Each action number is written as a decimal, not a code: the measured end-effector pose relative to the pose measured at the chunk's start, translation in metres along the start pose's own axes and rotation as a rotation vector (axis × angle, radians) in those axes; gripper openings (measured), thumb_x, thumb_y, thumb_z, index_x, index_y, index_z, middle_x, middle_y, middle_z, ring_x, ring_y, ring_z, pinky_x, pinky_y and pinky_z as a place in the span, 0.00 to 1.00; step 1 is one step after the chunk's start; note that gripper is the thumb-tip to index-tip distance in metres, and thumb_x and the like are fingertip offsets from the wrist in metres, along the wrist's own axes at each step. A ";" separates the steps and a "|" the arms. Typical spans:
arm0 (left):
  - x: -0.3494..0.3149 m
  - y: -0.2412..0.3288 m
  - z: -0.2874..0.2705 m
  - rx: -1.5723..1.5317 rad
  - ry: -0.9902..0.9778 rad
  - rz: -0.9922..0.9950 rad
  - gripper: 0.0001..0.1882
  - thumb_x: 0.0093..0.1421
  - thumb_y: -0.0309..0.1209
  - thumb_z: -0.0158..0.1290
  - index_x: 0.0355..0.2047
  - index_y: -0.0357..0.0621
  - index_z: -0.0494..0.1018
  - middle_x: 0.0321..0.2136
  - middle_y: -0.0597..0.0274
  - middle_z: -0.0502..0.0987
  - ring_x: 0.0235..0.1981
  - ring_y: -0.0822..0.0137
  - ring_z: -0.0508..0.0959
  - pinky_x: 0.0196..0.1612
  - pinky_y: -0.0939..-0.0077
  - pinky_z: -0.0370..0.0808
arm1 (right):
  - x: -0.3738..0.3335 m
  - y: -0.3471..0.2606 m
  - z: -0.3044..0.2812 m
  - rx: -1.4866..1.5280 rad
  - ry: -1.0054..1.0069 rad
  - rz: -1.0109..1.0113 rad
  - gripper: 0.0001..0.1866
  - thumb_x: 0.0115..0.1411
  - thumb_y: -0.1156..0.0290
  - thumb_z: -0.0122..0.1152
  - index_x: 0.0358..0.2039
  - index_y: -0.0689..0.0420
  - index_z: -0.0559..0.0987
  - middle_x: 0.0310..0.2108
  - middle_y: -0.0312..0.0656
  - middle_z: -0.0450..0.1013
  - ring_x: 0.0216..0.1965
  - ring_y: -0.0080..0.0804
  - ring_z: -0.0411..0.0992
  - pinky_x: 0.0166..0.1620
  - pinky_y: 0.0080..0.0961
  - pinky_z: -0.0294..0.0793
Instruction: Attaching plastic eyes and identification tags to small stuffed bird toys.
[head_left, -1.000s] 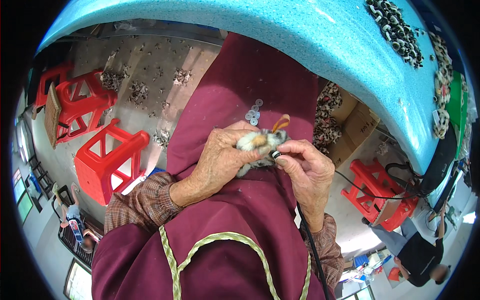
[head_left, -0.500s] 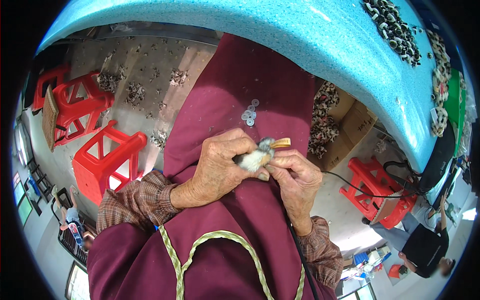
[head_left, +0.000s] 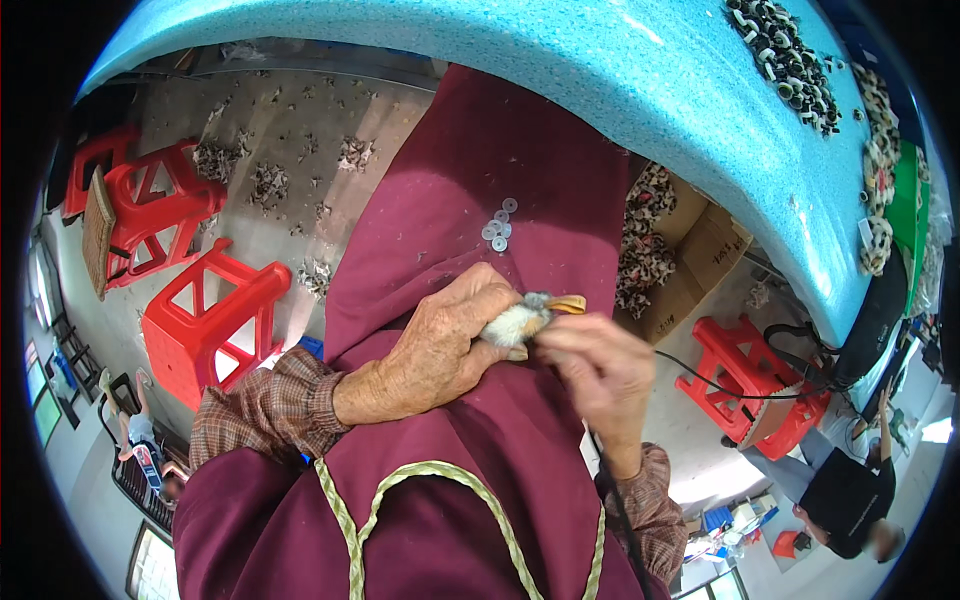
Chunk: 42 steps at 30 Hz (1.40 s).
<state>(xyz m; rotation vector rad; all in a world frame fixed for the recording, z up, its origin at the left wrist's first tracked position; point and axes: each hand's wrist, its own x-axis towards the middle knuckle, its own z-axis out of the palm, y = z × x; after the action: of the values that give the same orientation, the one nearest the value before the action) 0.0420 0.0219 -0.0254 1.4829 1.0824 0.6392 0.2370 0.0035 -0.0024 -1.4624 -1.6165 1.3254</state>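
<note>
Pinched between the thumb and fingers of my left hand (head_left: 425, 345) is a small furry plush piece (head_left: 513, 326), white with grey and tan patches. A yellow ribbon (head_left: 568, 304) sticks out from its grey end. My right hand (head_left: 605, 375) is close beside the plush piece on its right, the fingers bent and smeared by motion. Whether they hold anything does not show. Several small translucent plastic discs (head_left: 497, 228) lie on the maroon apron (head_left: 420, 240) over my lap, beyond my hands.
A speckled blue table (head_left: 560, 60) curves across the far side, with a heap of black and white small parts (head_left: 785, 65) on it. A cardboard box (head_left: 705, 265) beside my lap holds spotted plush pieces (head_left: 648, 245). Red stools (head_left: 210, 330) stand left and right; two people are in the background.
My right hand has pulled back slightly to the right and toward me, its fingers now blurred. My left hand keeps hold of the plush piece, which has shifted little.
</note>
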 end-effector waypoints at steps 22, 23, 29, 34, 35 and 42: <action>-0.027 0.010 -0.034 0.204 0.091 0.702 0.11 0.49 0.26 0.57 0.35 0.42 0.77 0.27 0.60 0.78 0.24 0.70 0.77 0.25 0.77 0.72 | 0.003 -0.020 0.026 0.398 -0.027 -0.323 0.15 0.36 0.87 0.64 0.28 0.63 0.77 0.24 0.43 0.73 0.26 0.36 0.74 0.29 0.27 0.74; -0.027 0.009 -0.036 0.204 0.087 0.698 0.11 0.49 0.26 0.57 0.35 0.42 0.77 0.27 0.60 0.78 0.24 0.70 0.77 0.25 0.77 0.72 | 0.003 -0.022 0.027 0.401 -0.063 -0.385 0.14 0.35 0.87 0.63 0.27 0.63 0.77 0.23 0.43 0.73 0.26 0.36 0.74 0.28 0.28 0.75; -0.031 0.014 -0.045 0.172 0.059 0.630 0.07 0.47 0.27 0.58 0.29 0.41 0.76 0.26 0.59 0.78 0.27 0.65 0.79 0.30 0.73 0.75 | 0.000 -0.028 0.026 0.397 -0.083 -0.301 0.15 0.35 0.85 0.65 0.29 0.62 0.78 0.27 0.43 0.73 0.27 0.36 0.74 0.29 0.28 0.75; -0.038 0.009 -0.049 0.257 0.035 0.721 0.11 0.41 0.28 0.58 0.28 0.42 0.73 0.28 0.59 0.75 0.31 0.59 0.78 0.32 0.67 0.77 | 0.002 -0.024 0.034 0.309 -0.093 -0.332 0.18 0.34 0.84 0.65 0.31 0.60 0.79 0.30 0.42 0.73 0.29 0.36 0.74 0.31 0.28 0.75; -0.038 0.008 -0.049 0.261 0.034 0.720 0.11 0.41 0.28 0.58 0.28 0.42 0.73 0.28 0.59 0.75 0.31 0.59 0.78 0.32 0.67 0.77 | 0.003 -0.022 0.035 0.313 -0.093 -0.334 0.18 0.34 0.84 0.65 0.31 0.60 0.79 0.30 0.42 0.73 0.29 0.36 0.74 0.31 0.28 0.75; -0.038 0.003 -0.046 0.251 0.070 0.801 0.14 0.38 0.28 0.58 0.27 0.40 0.71 0.31 0.56 0.73 0.34 0.56 0.75 0.32 0.65 0.78 | 0.002 -0.029 0.031 0.194 -0.046 -0.467 0.15 0.32 0.84 0.63 0.27 0.61 0.79 0.27 0.40 0.72 0.27 0.35 0.73 0.29 0.27 0.75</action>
<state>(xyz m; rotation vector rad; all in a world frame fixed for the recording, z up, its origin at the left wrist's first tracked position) -0.0135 0.0098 -0.0059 2.1412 0.5973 1.1387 0.1975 -0.0003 0.0139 -0.8748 -1.6734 1.2066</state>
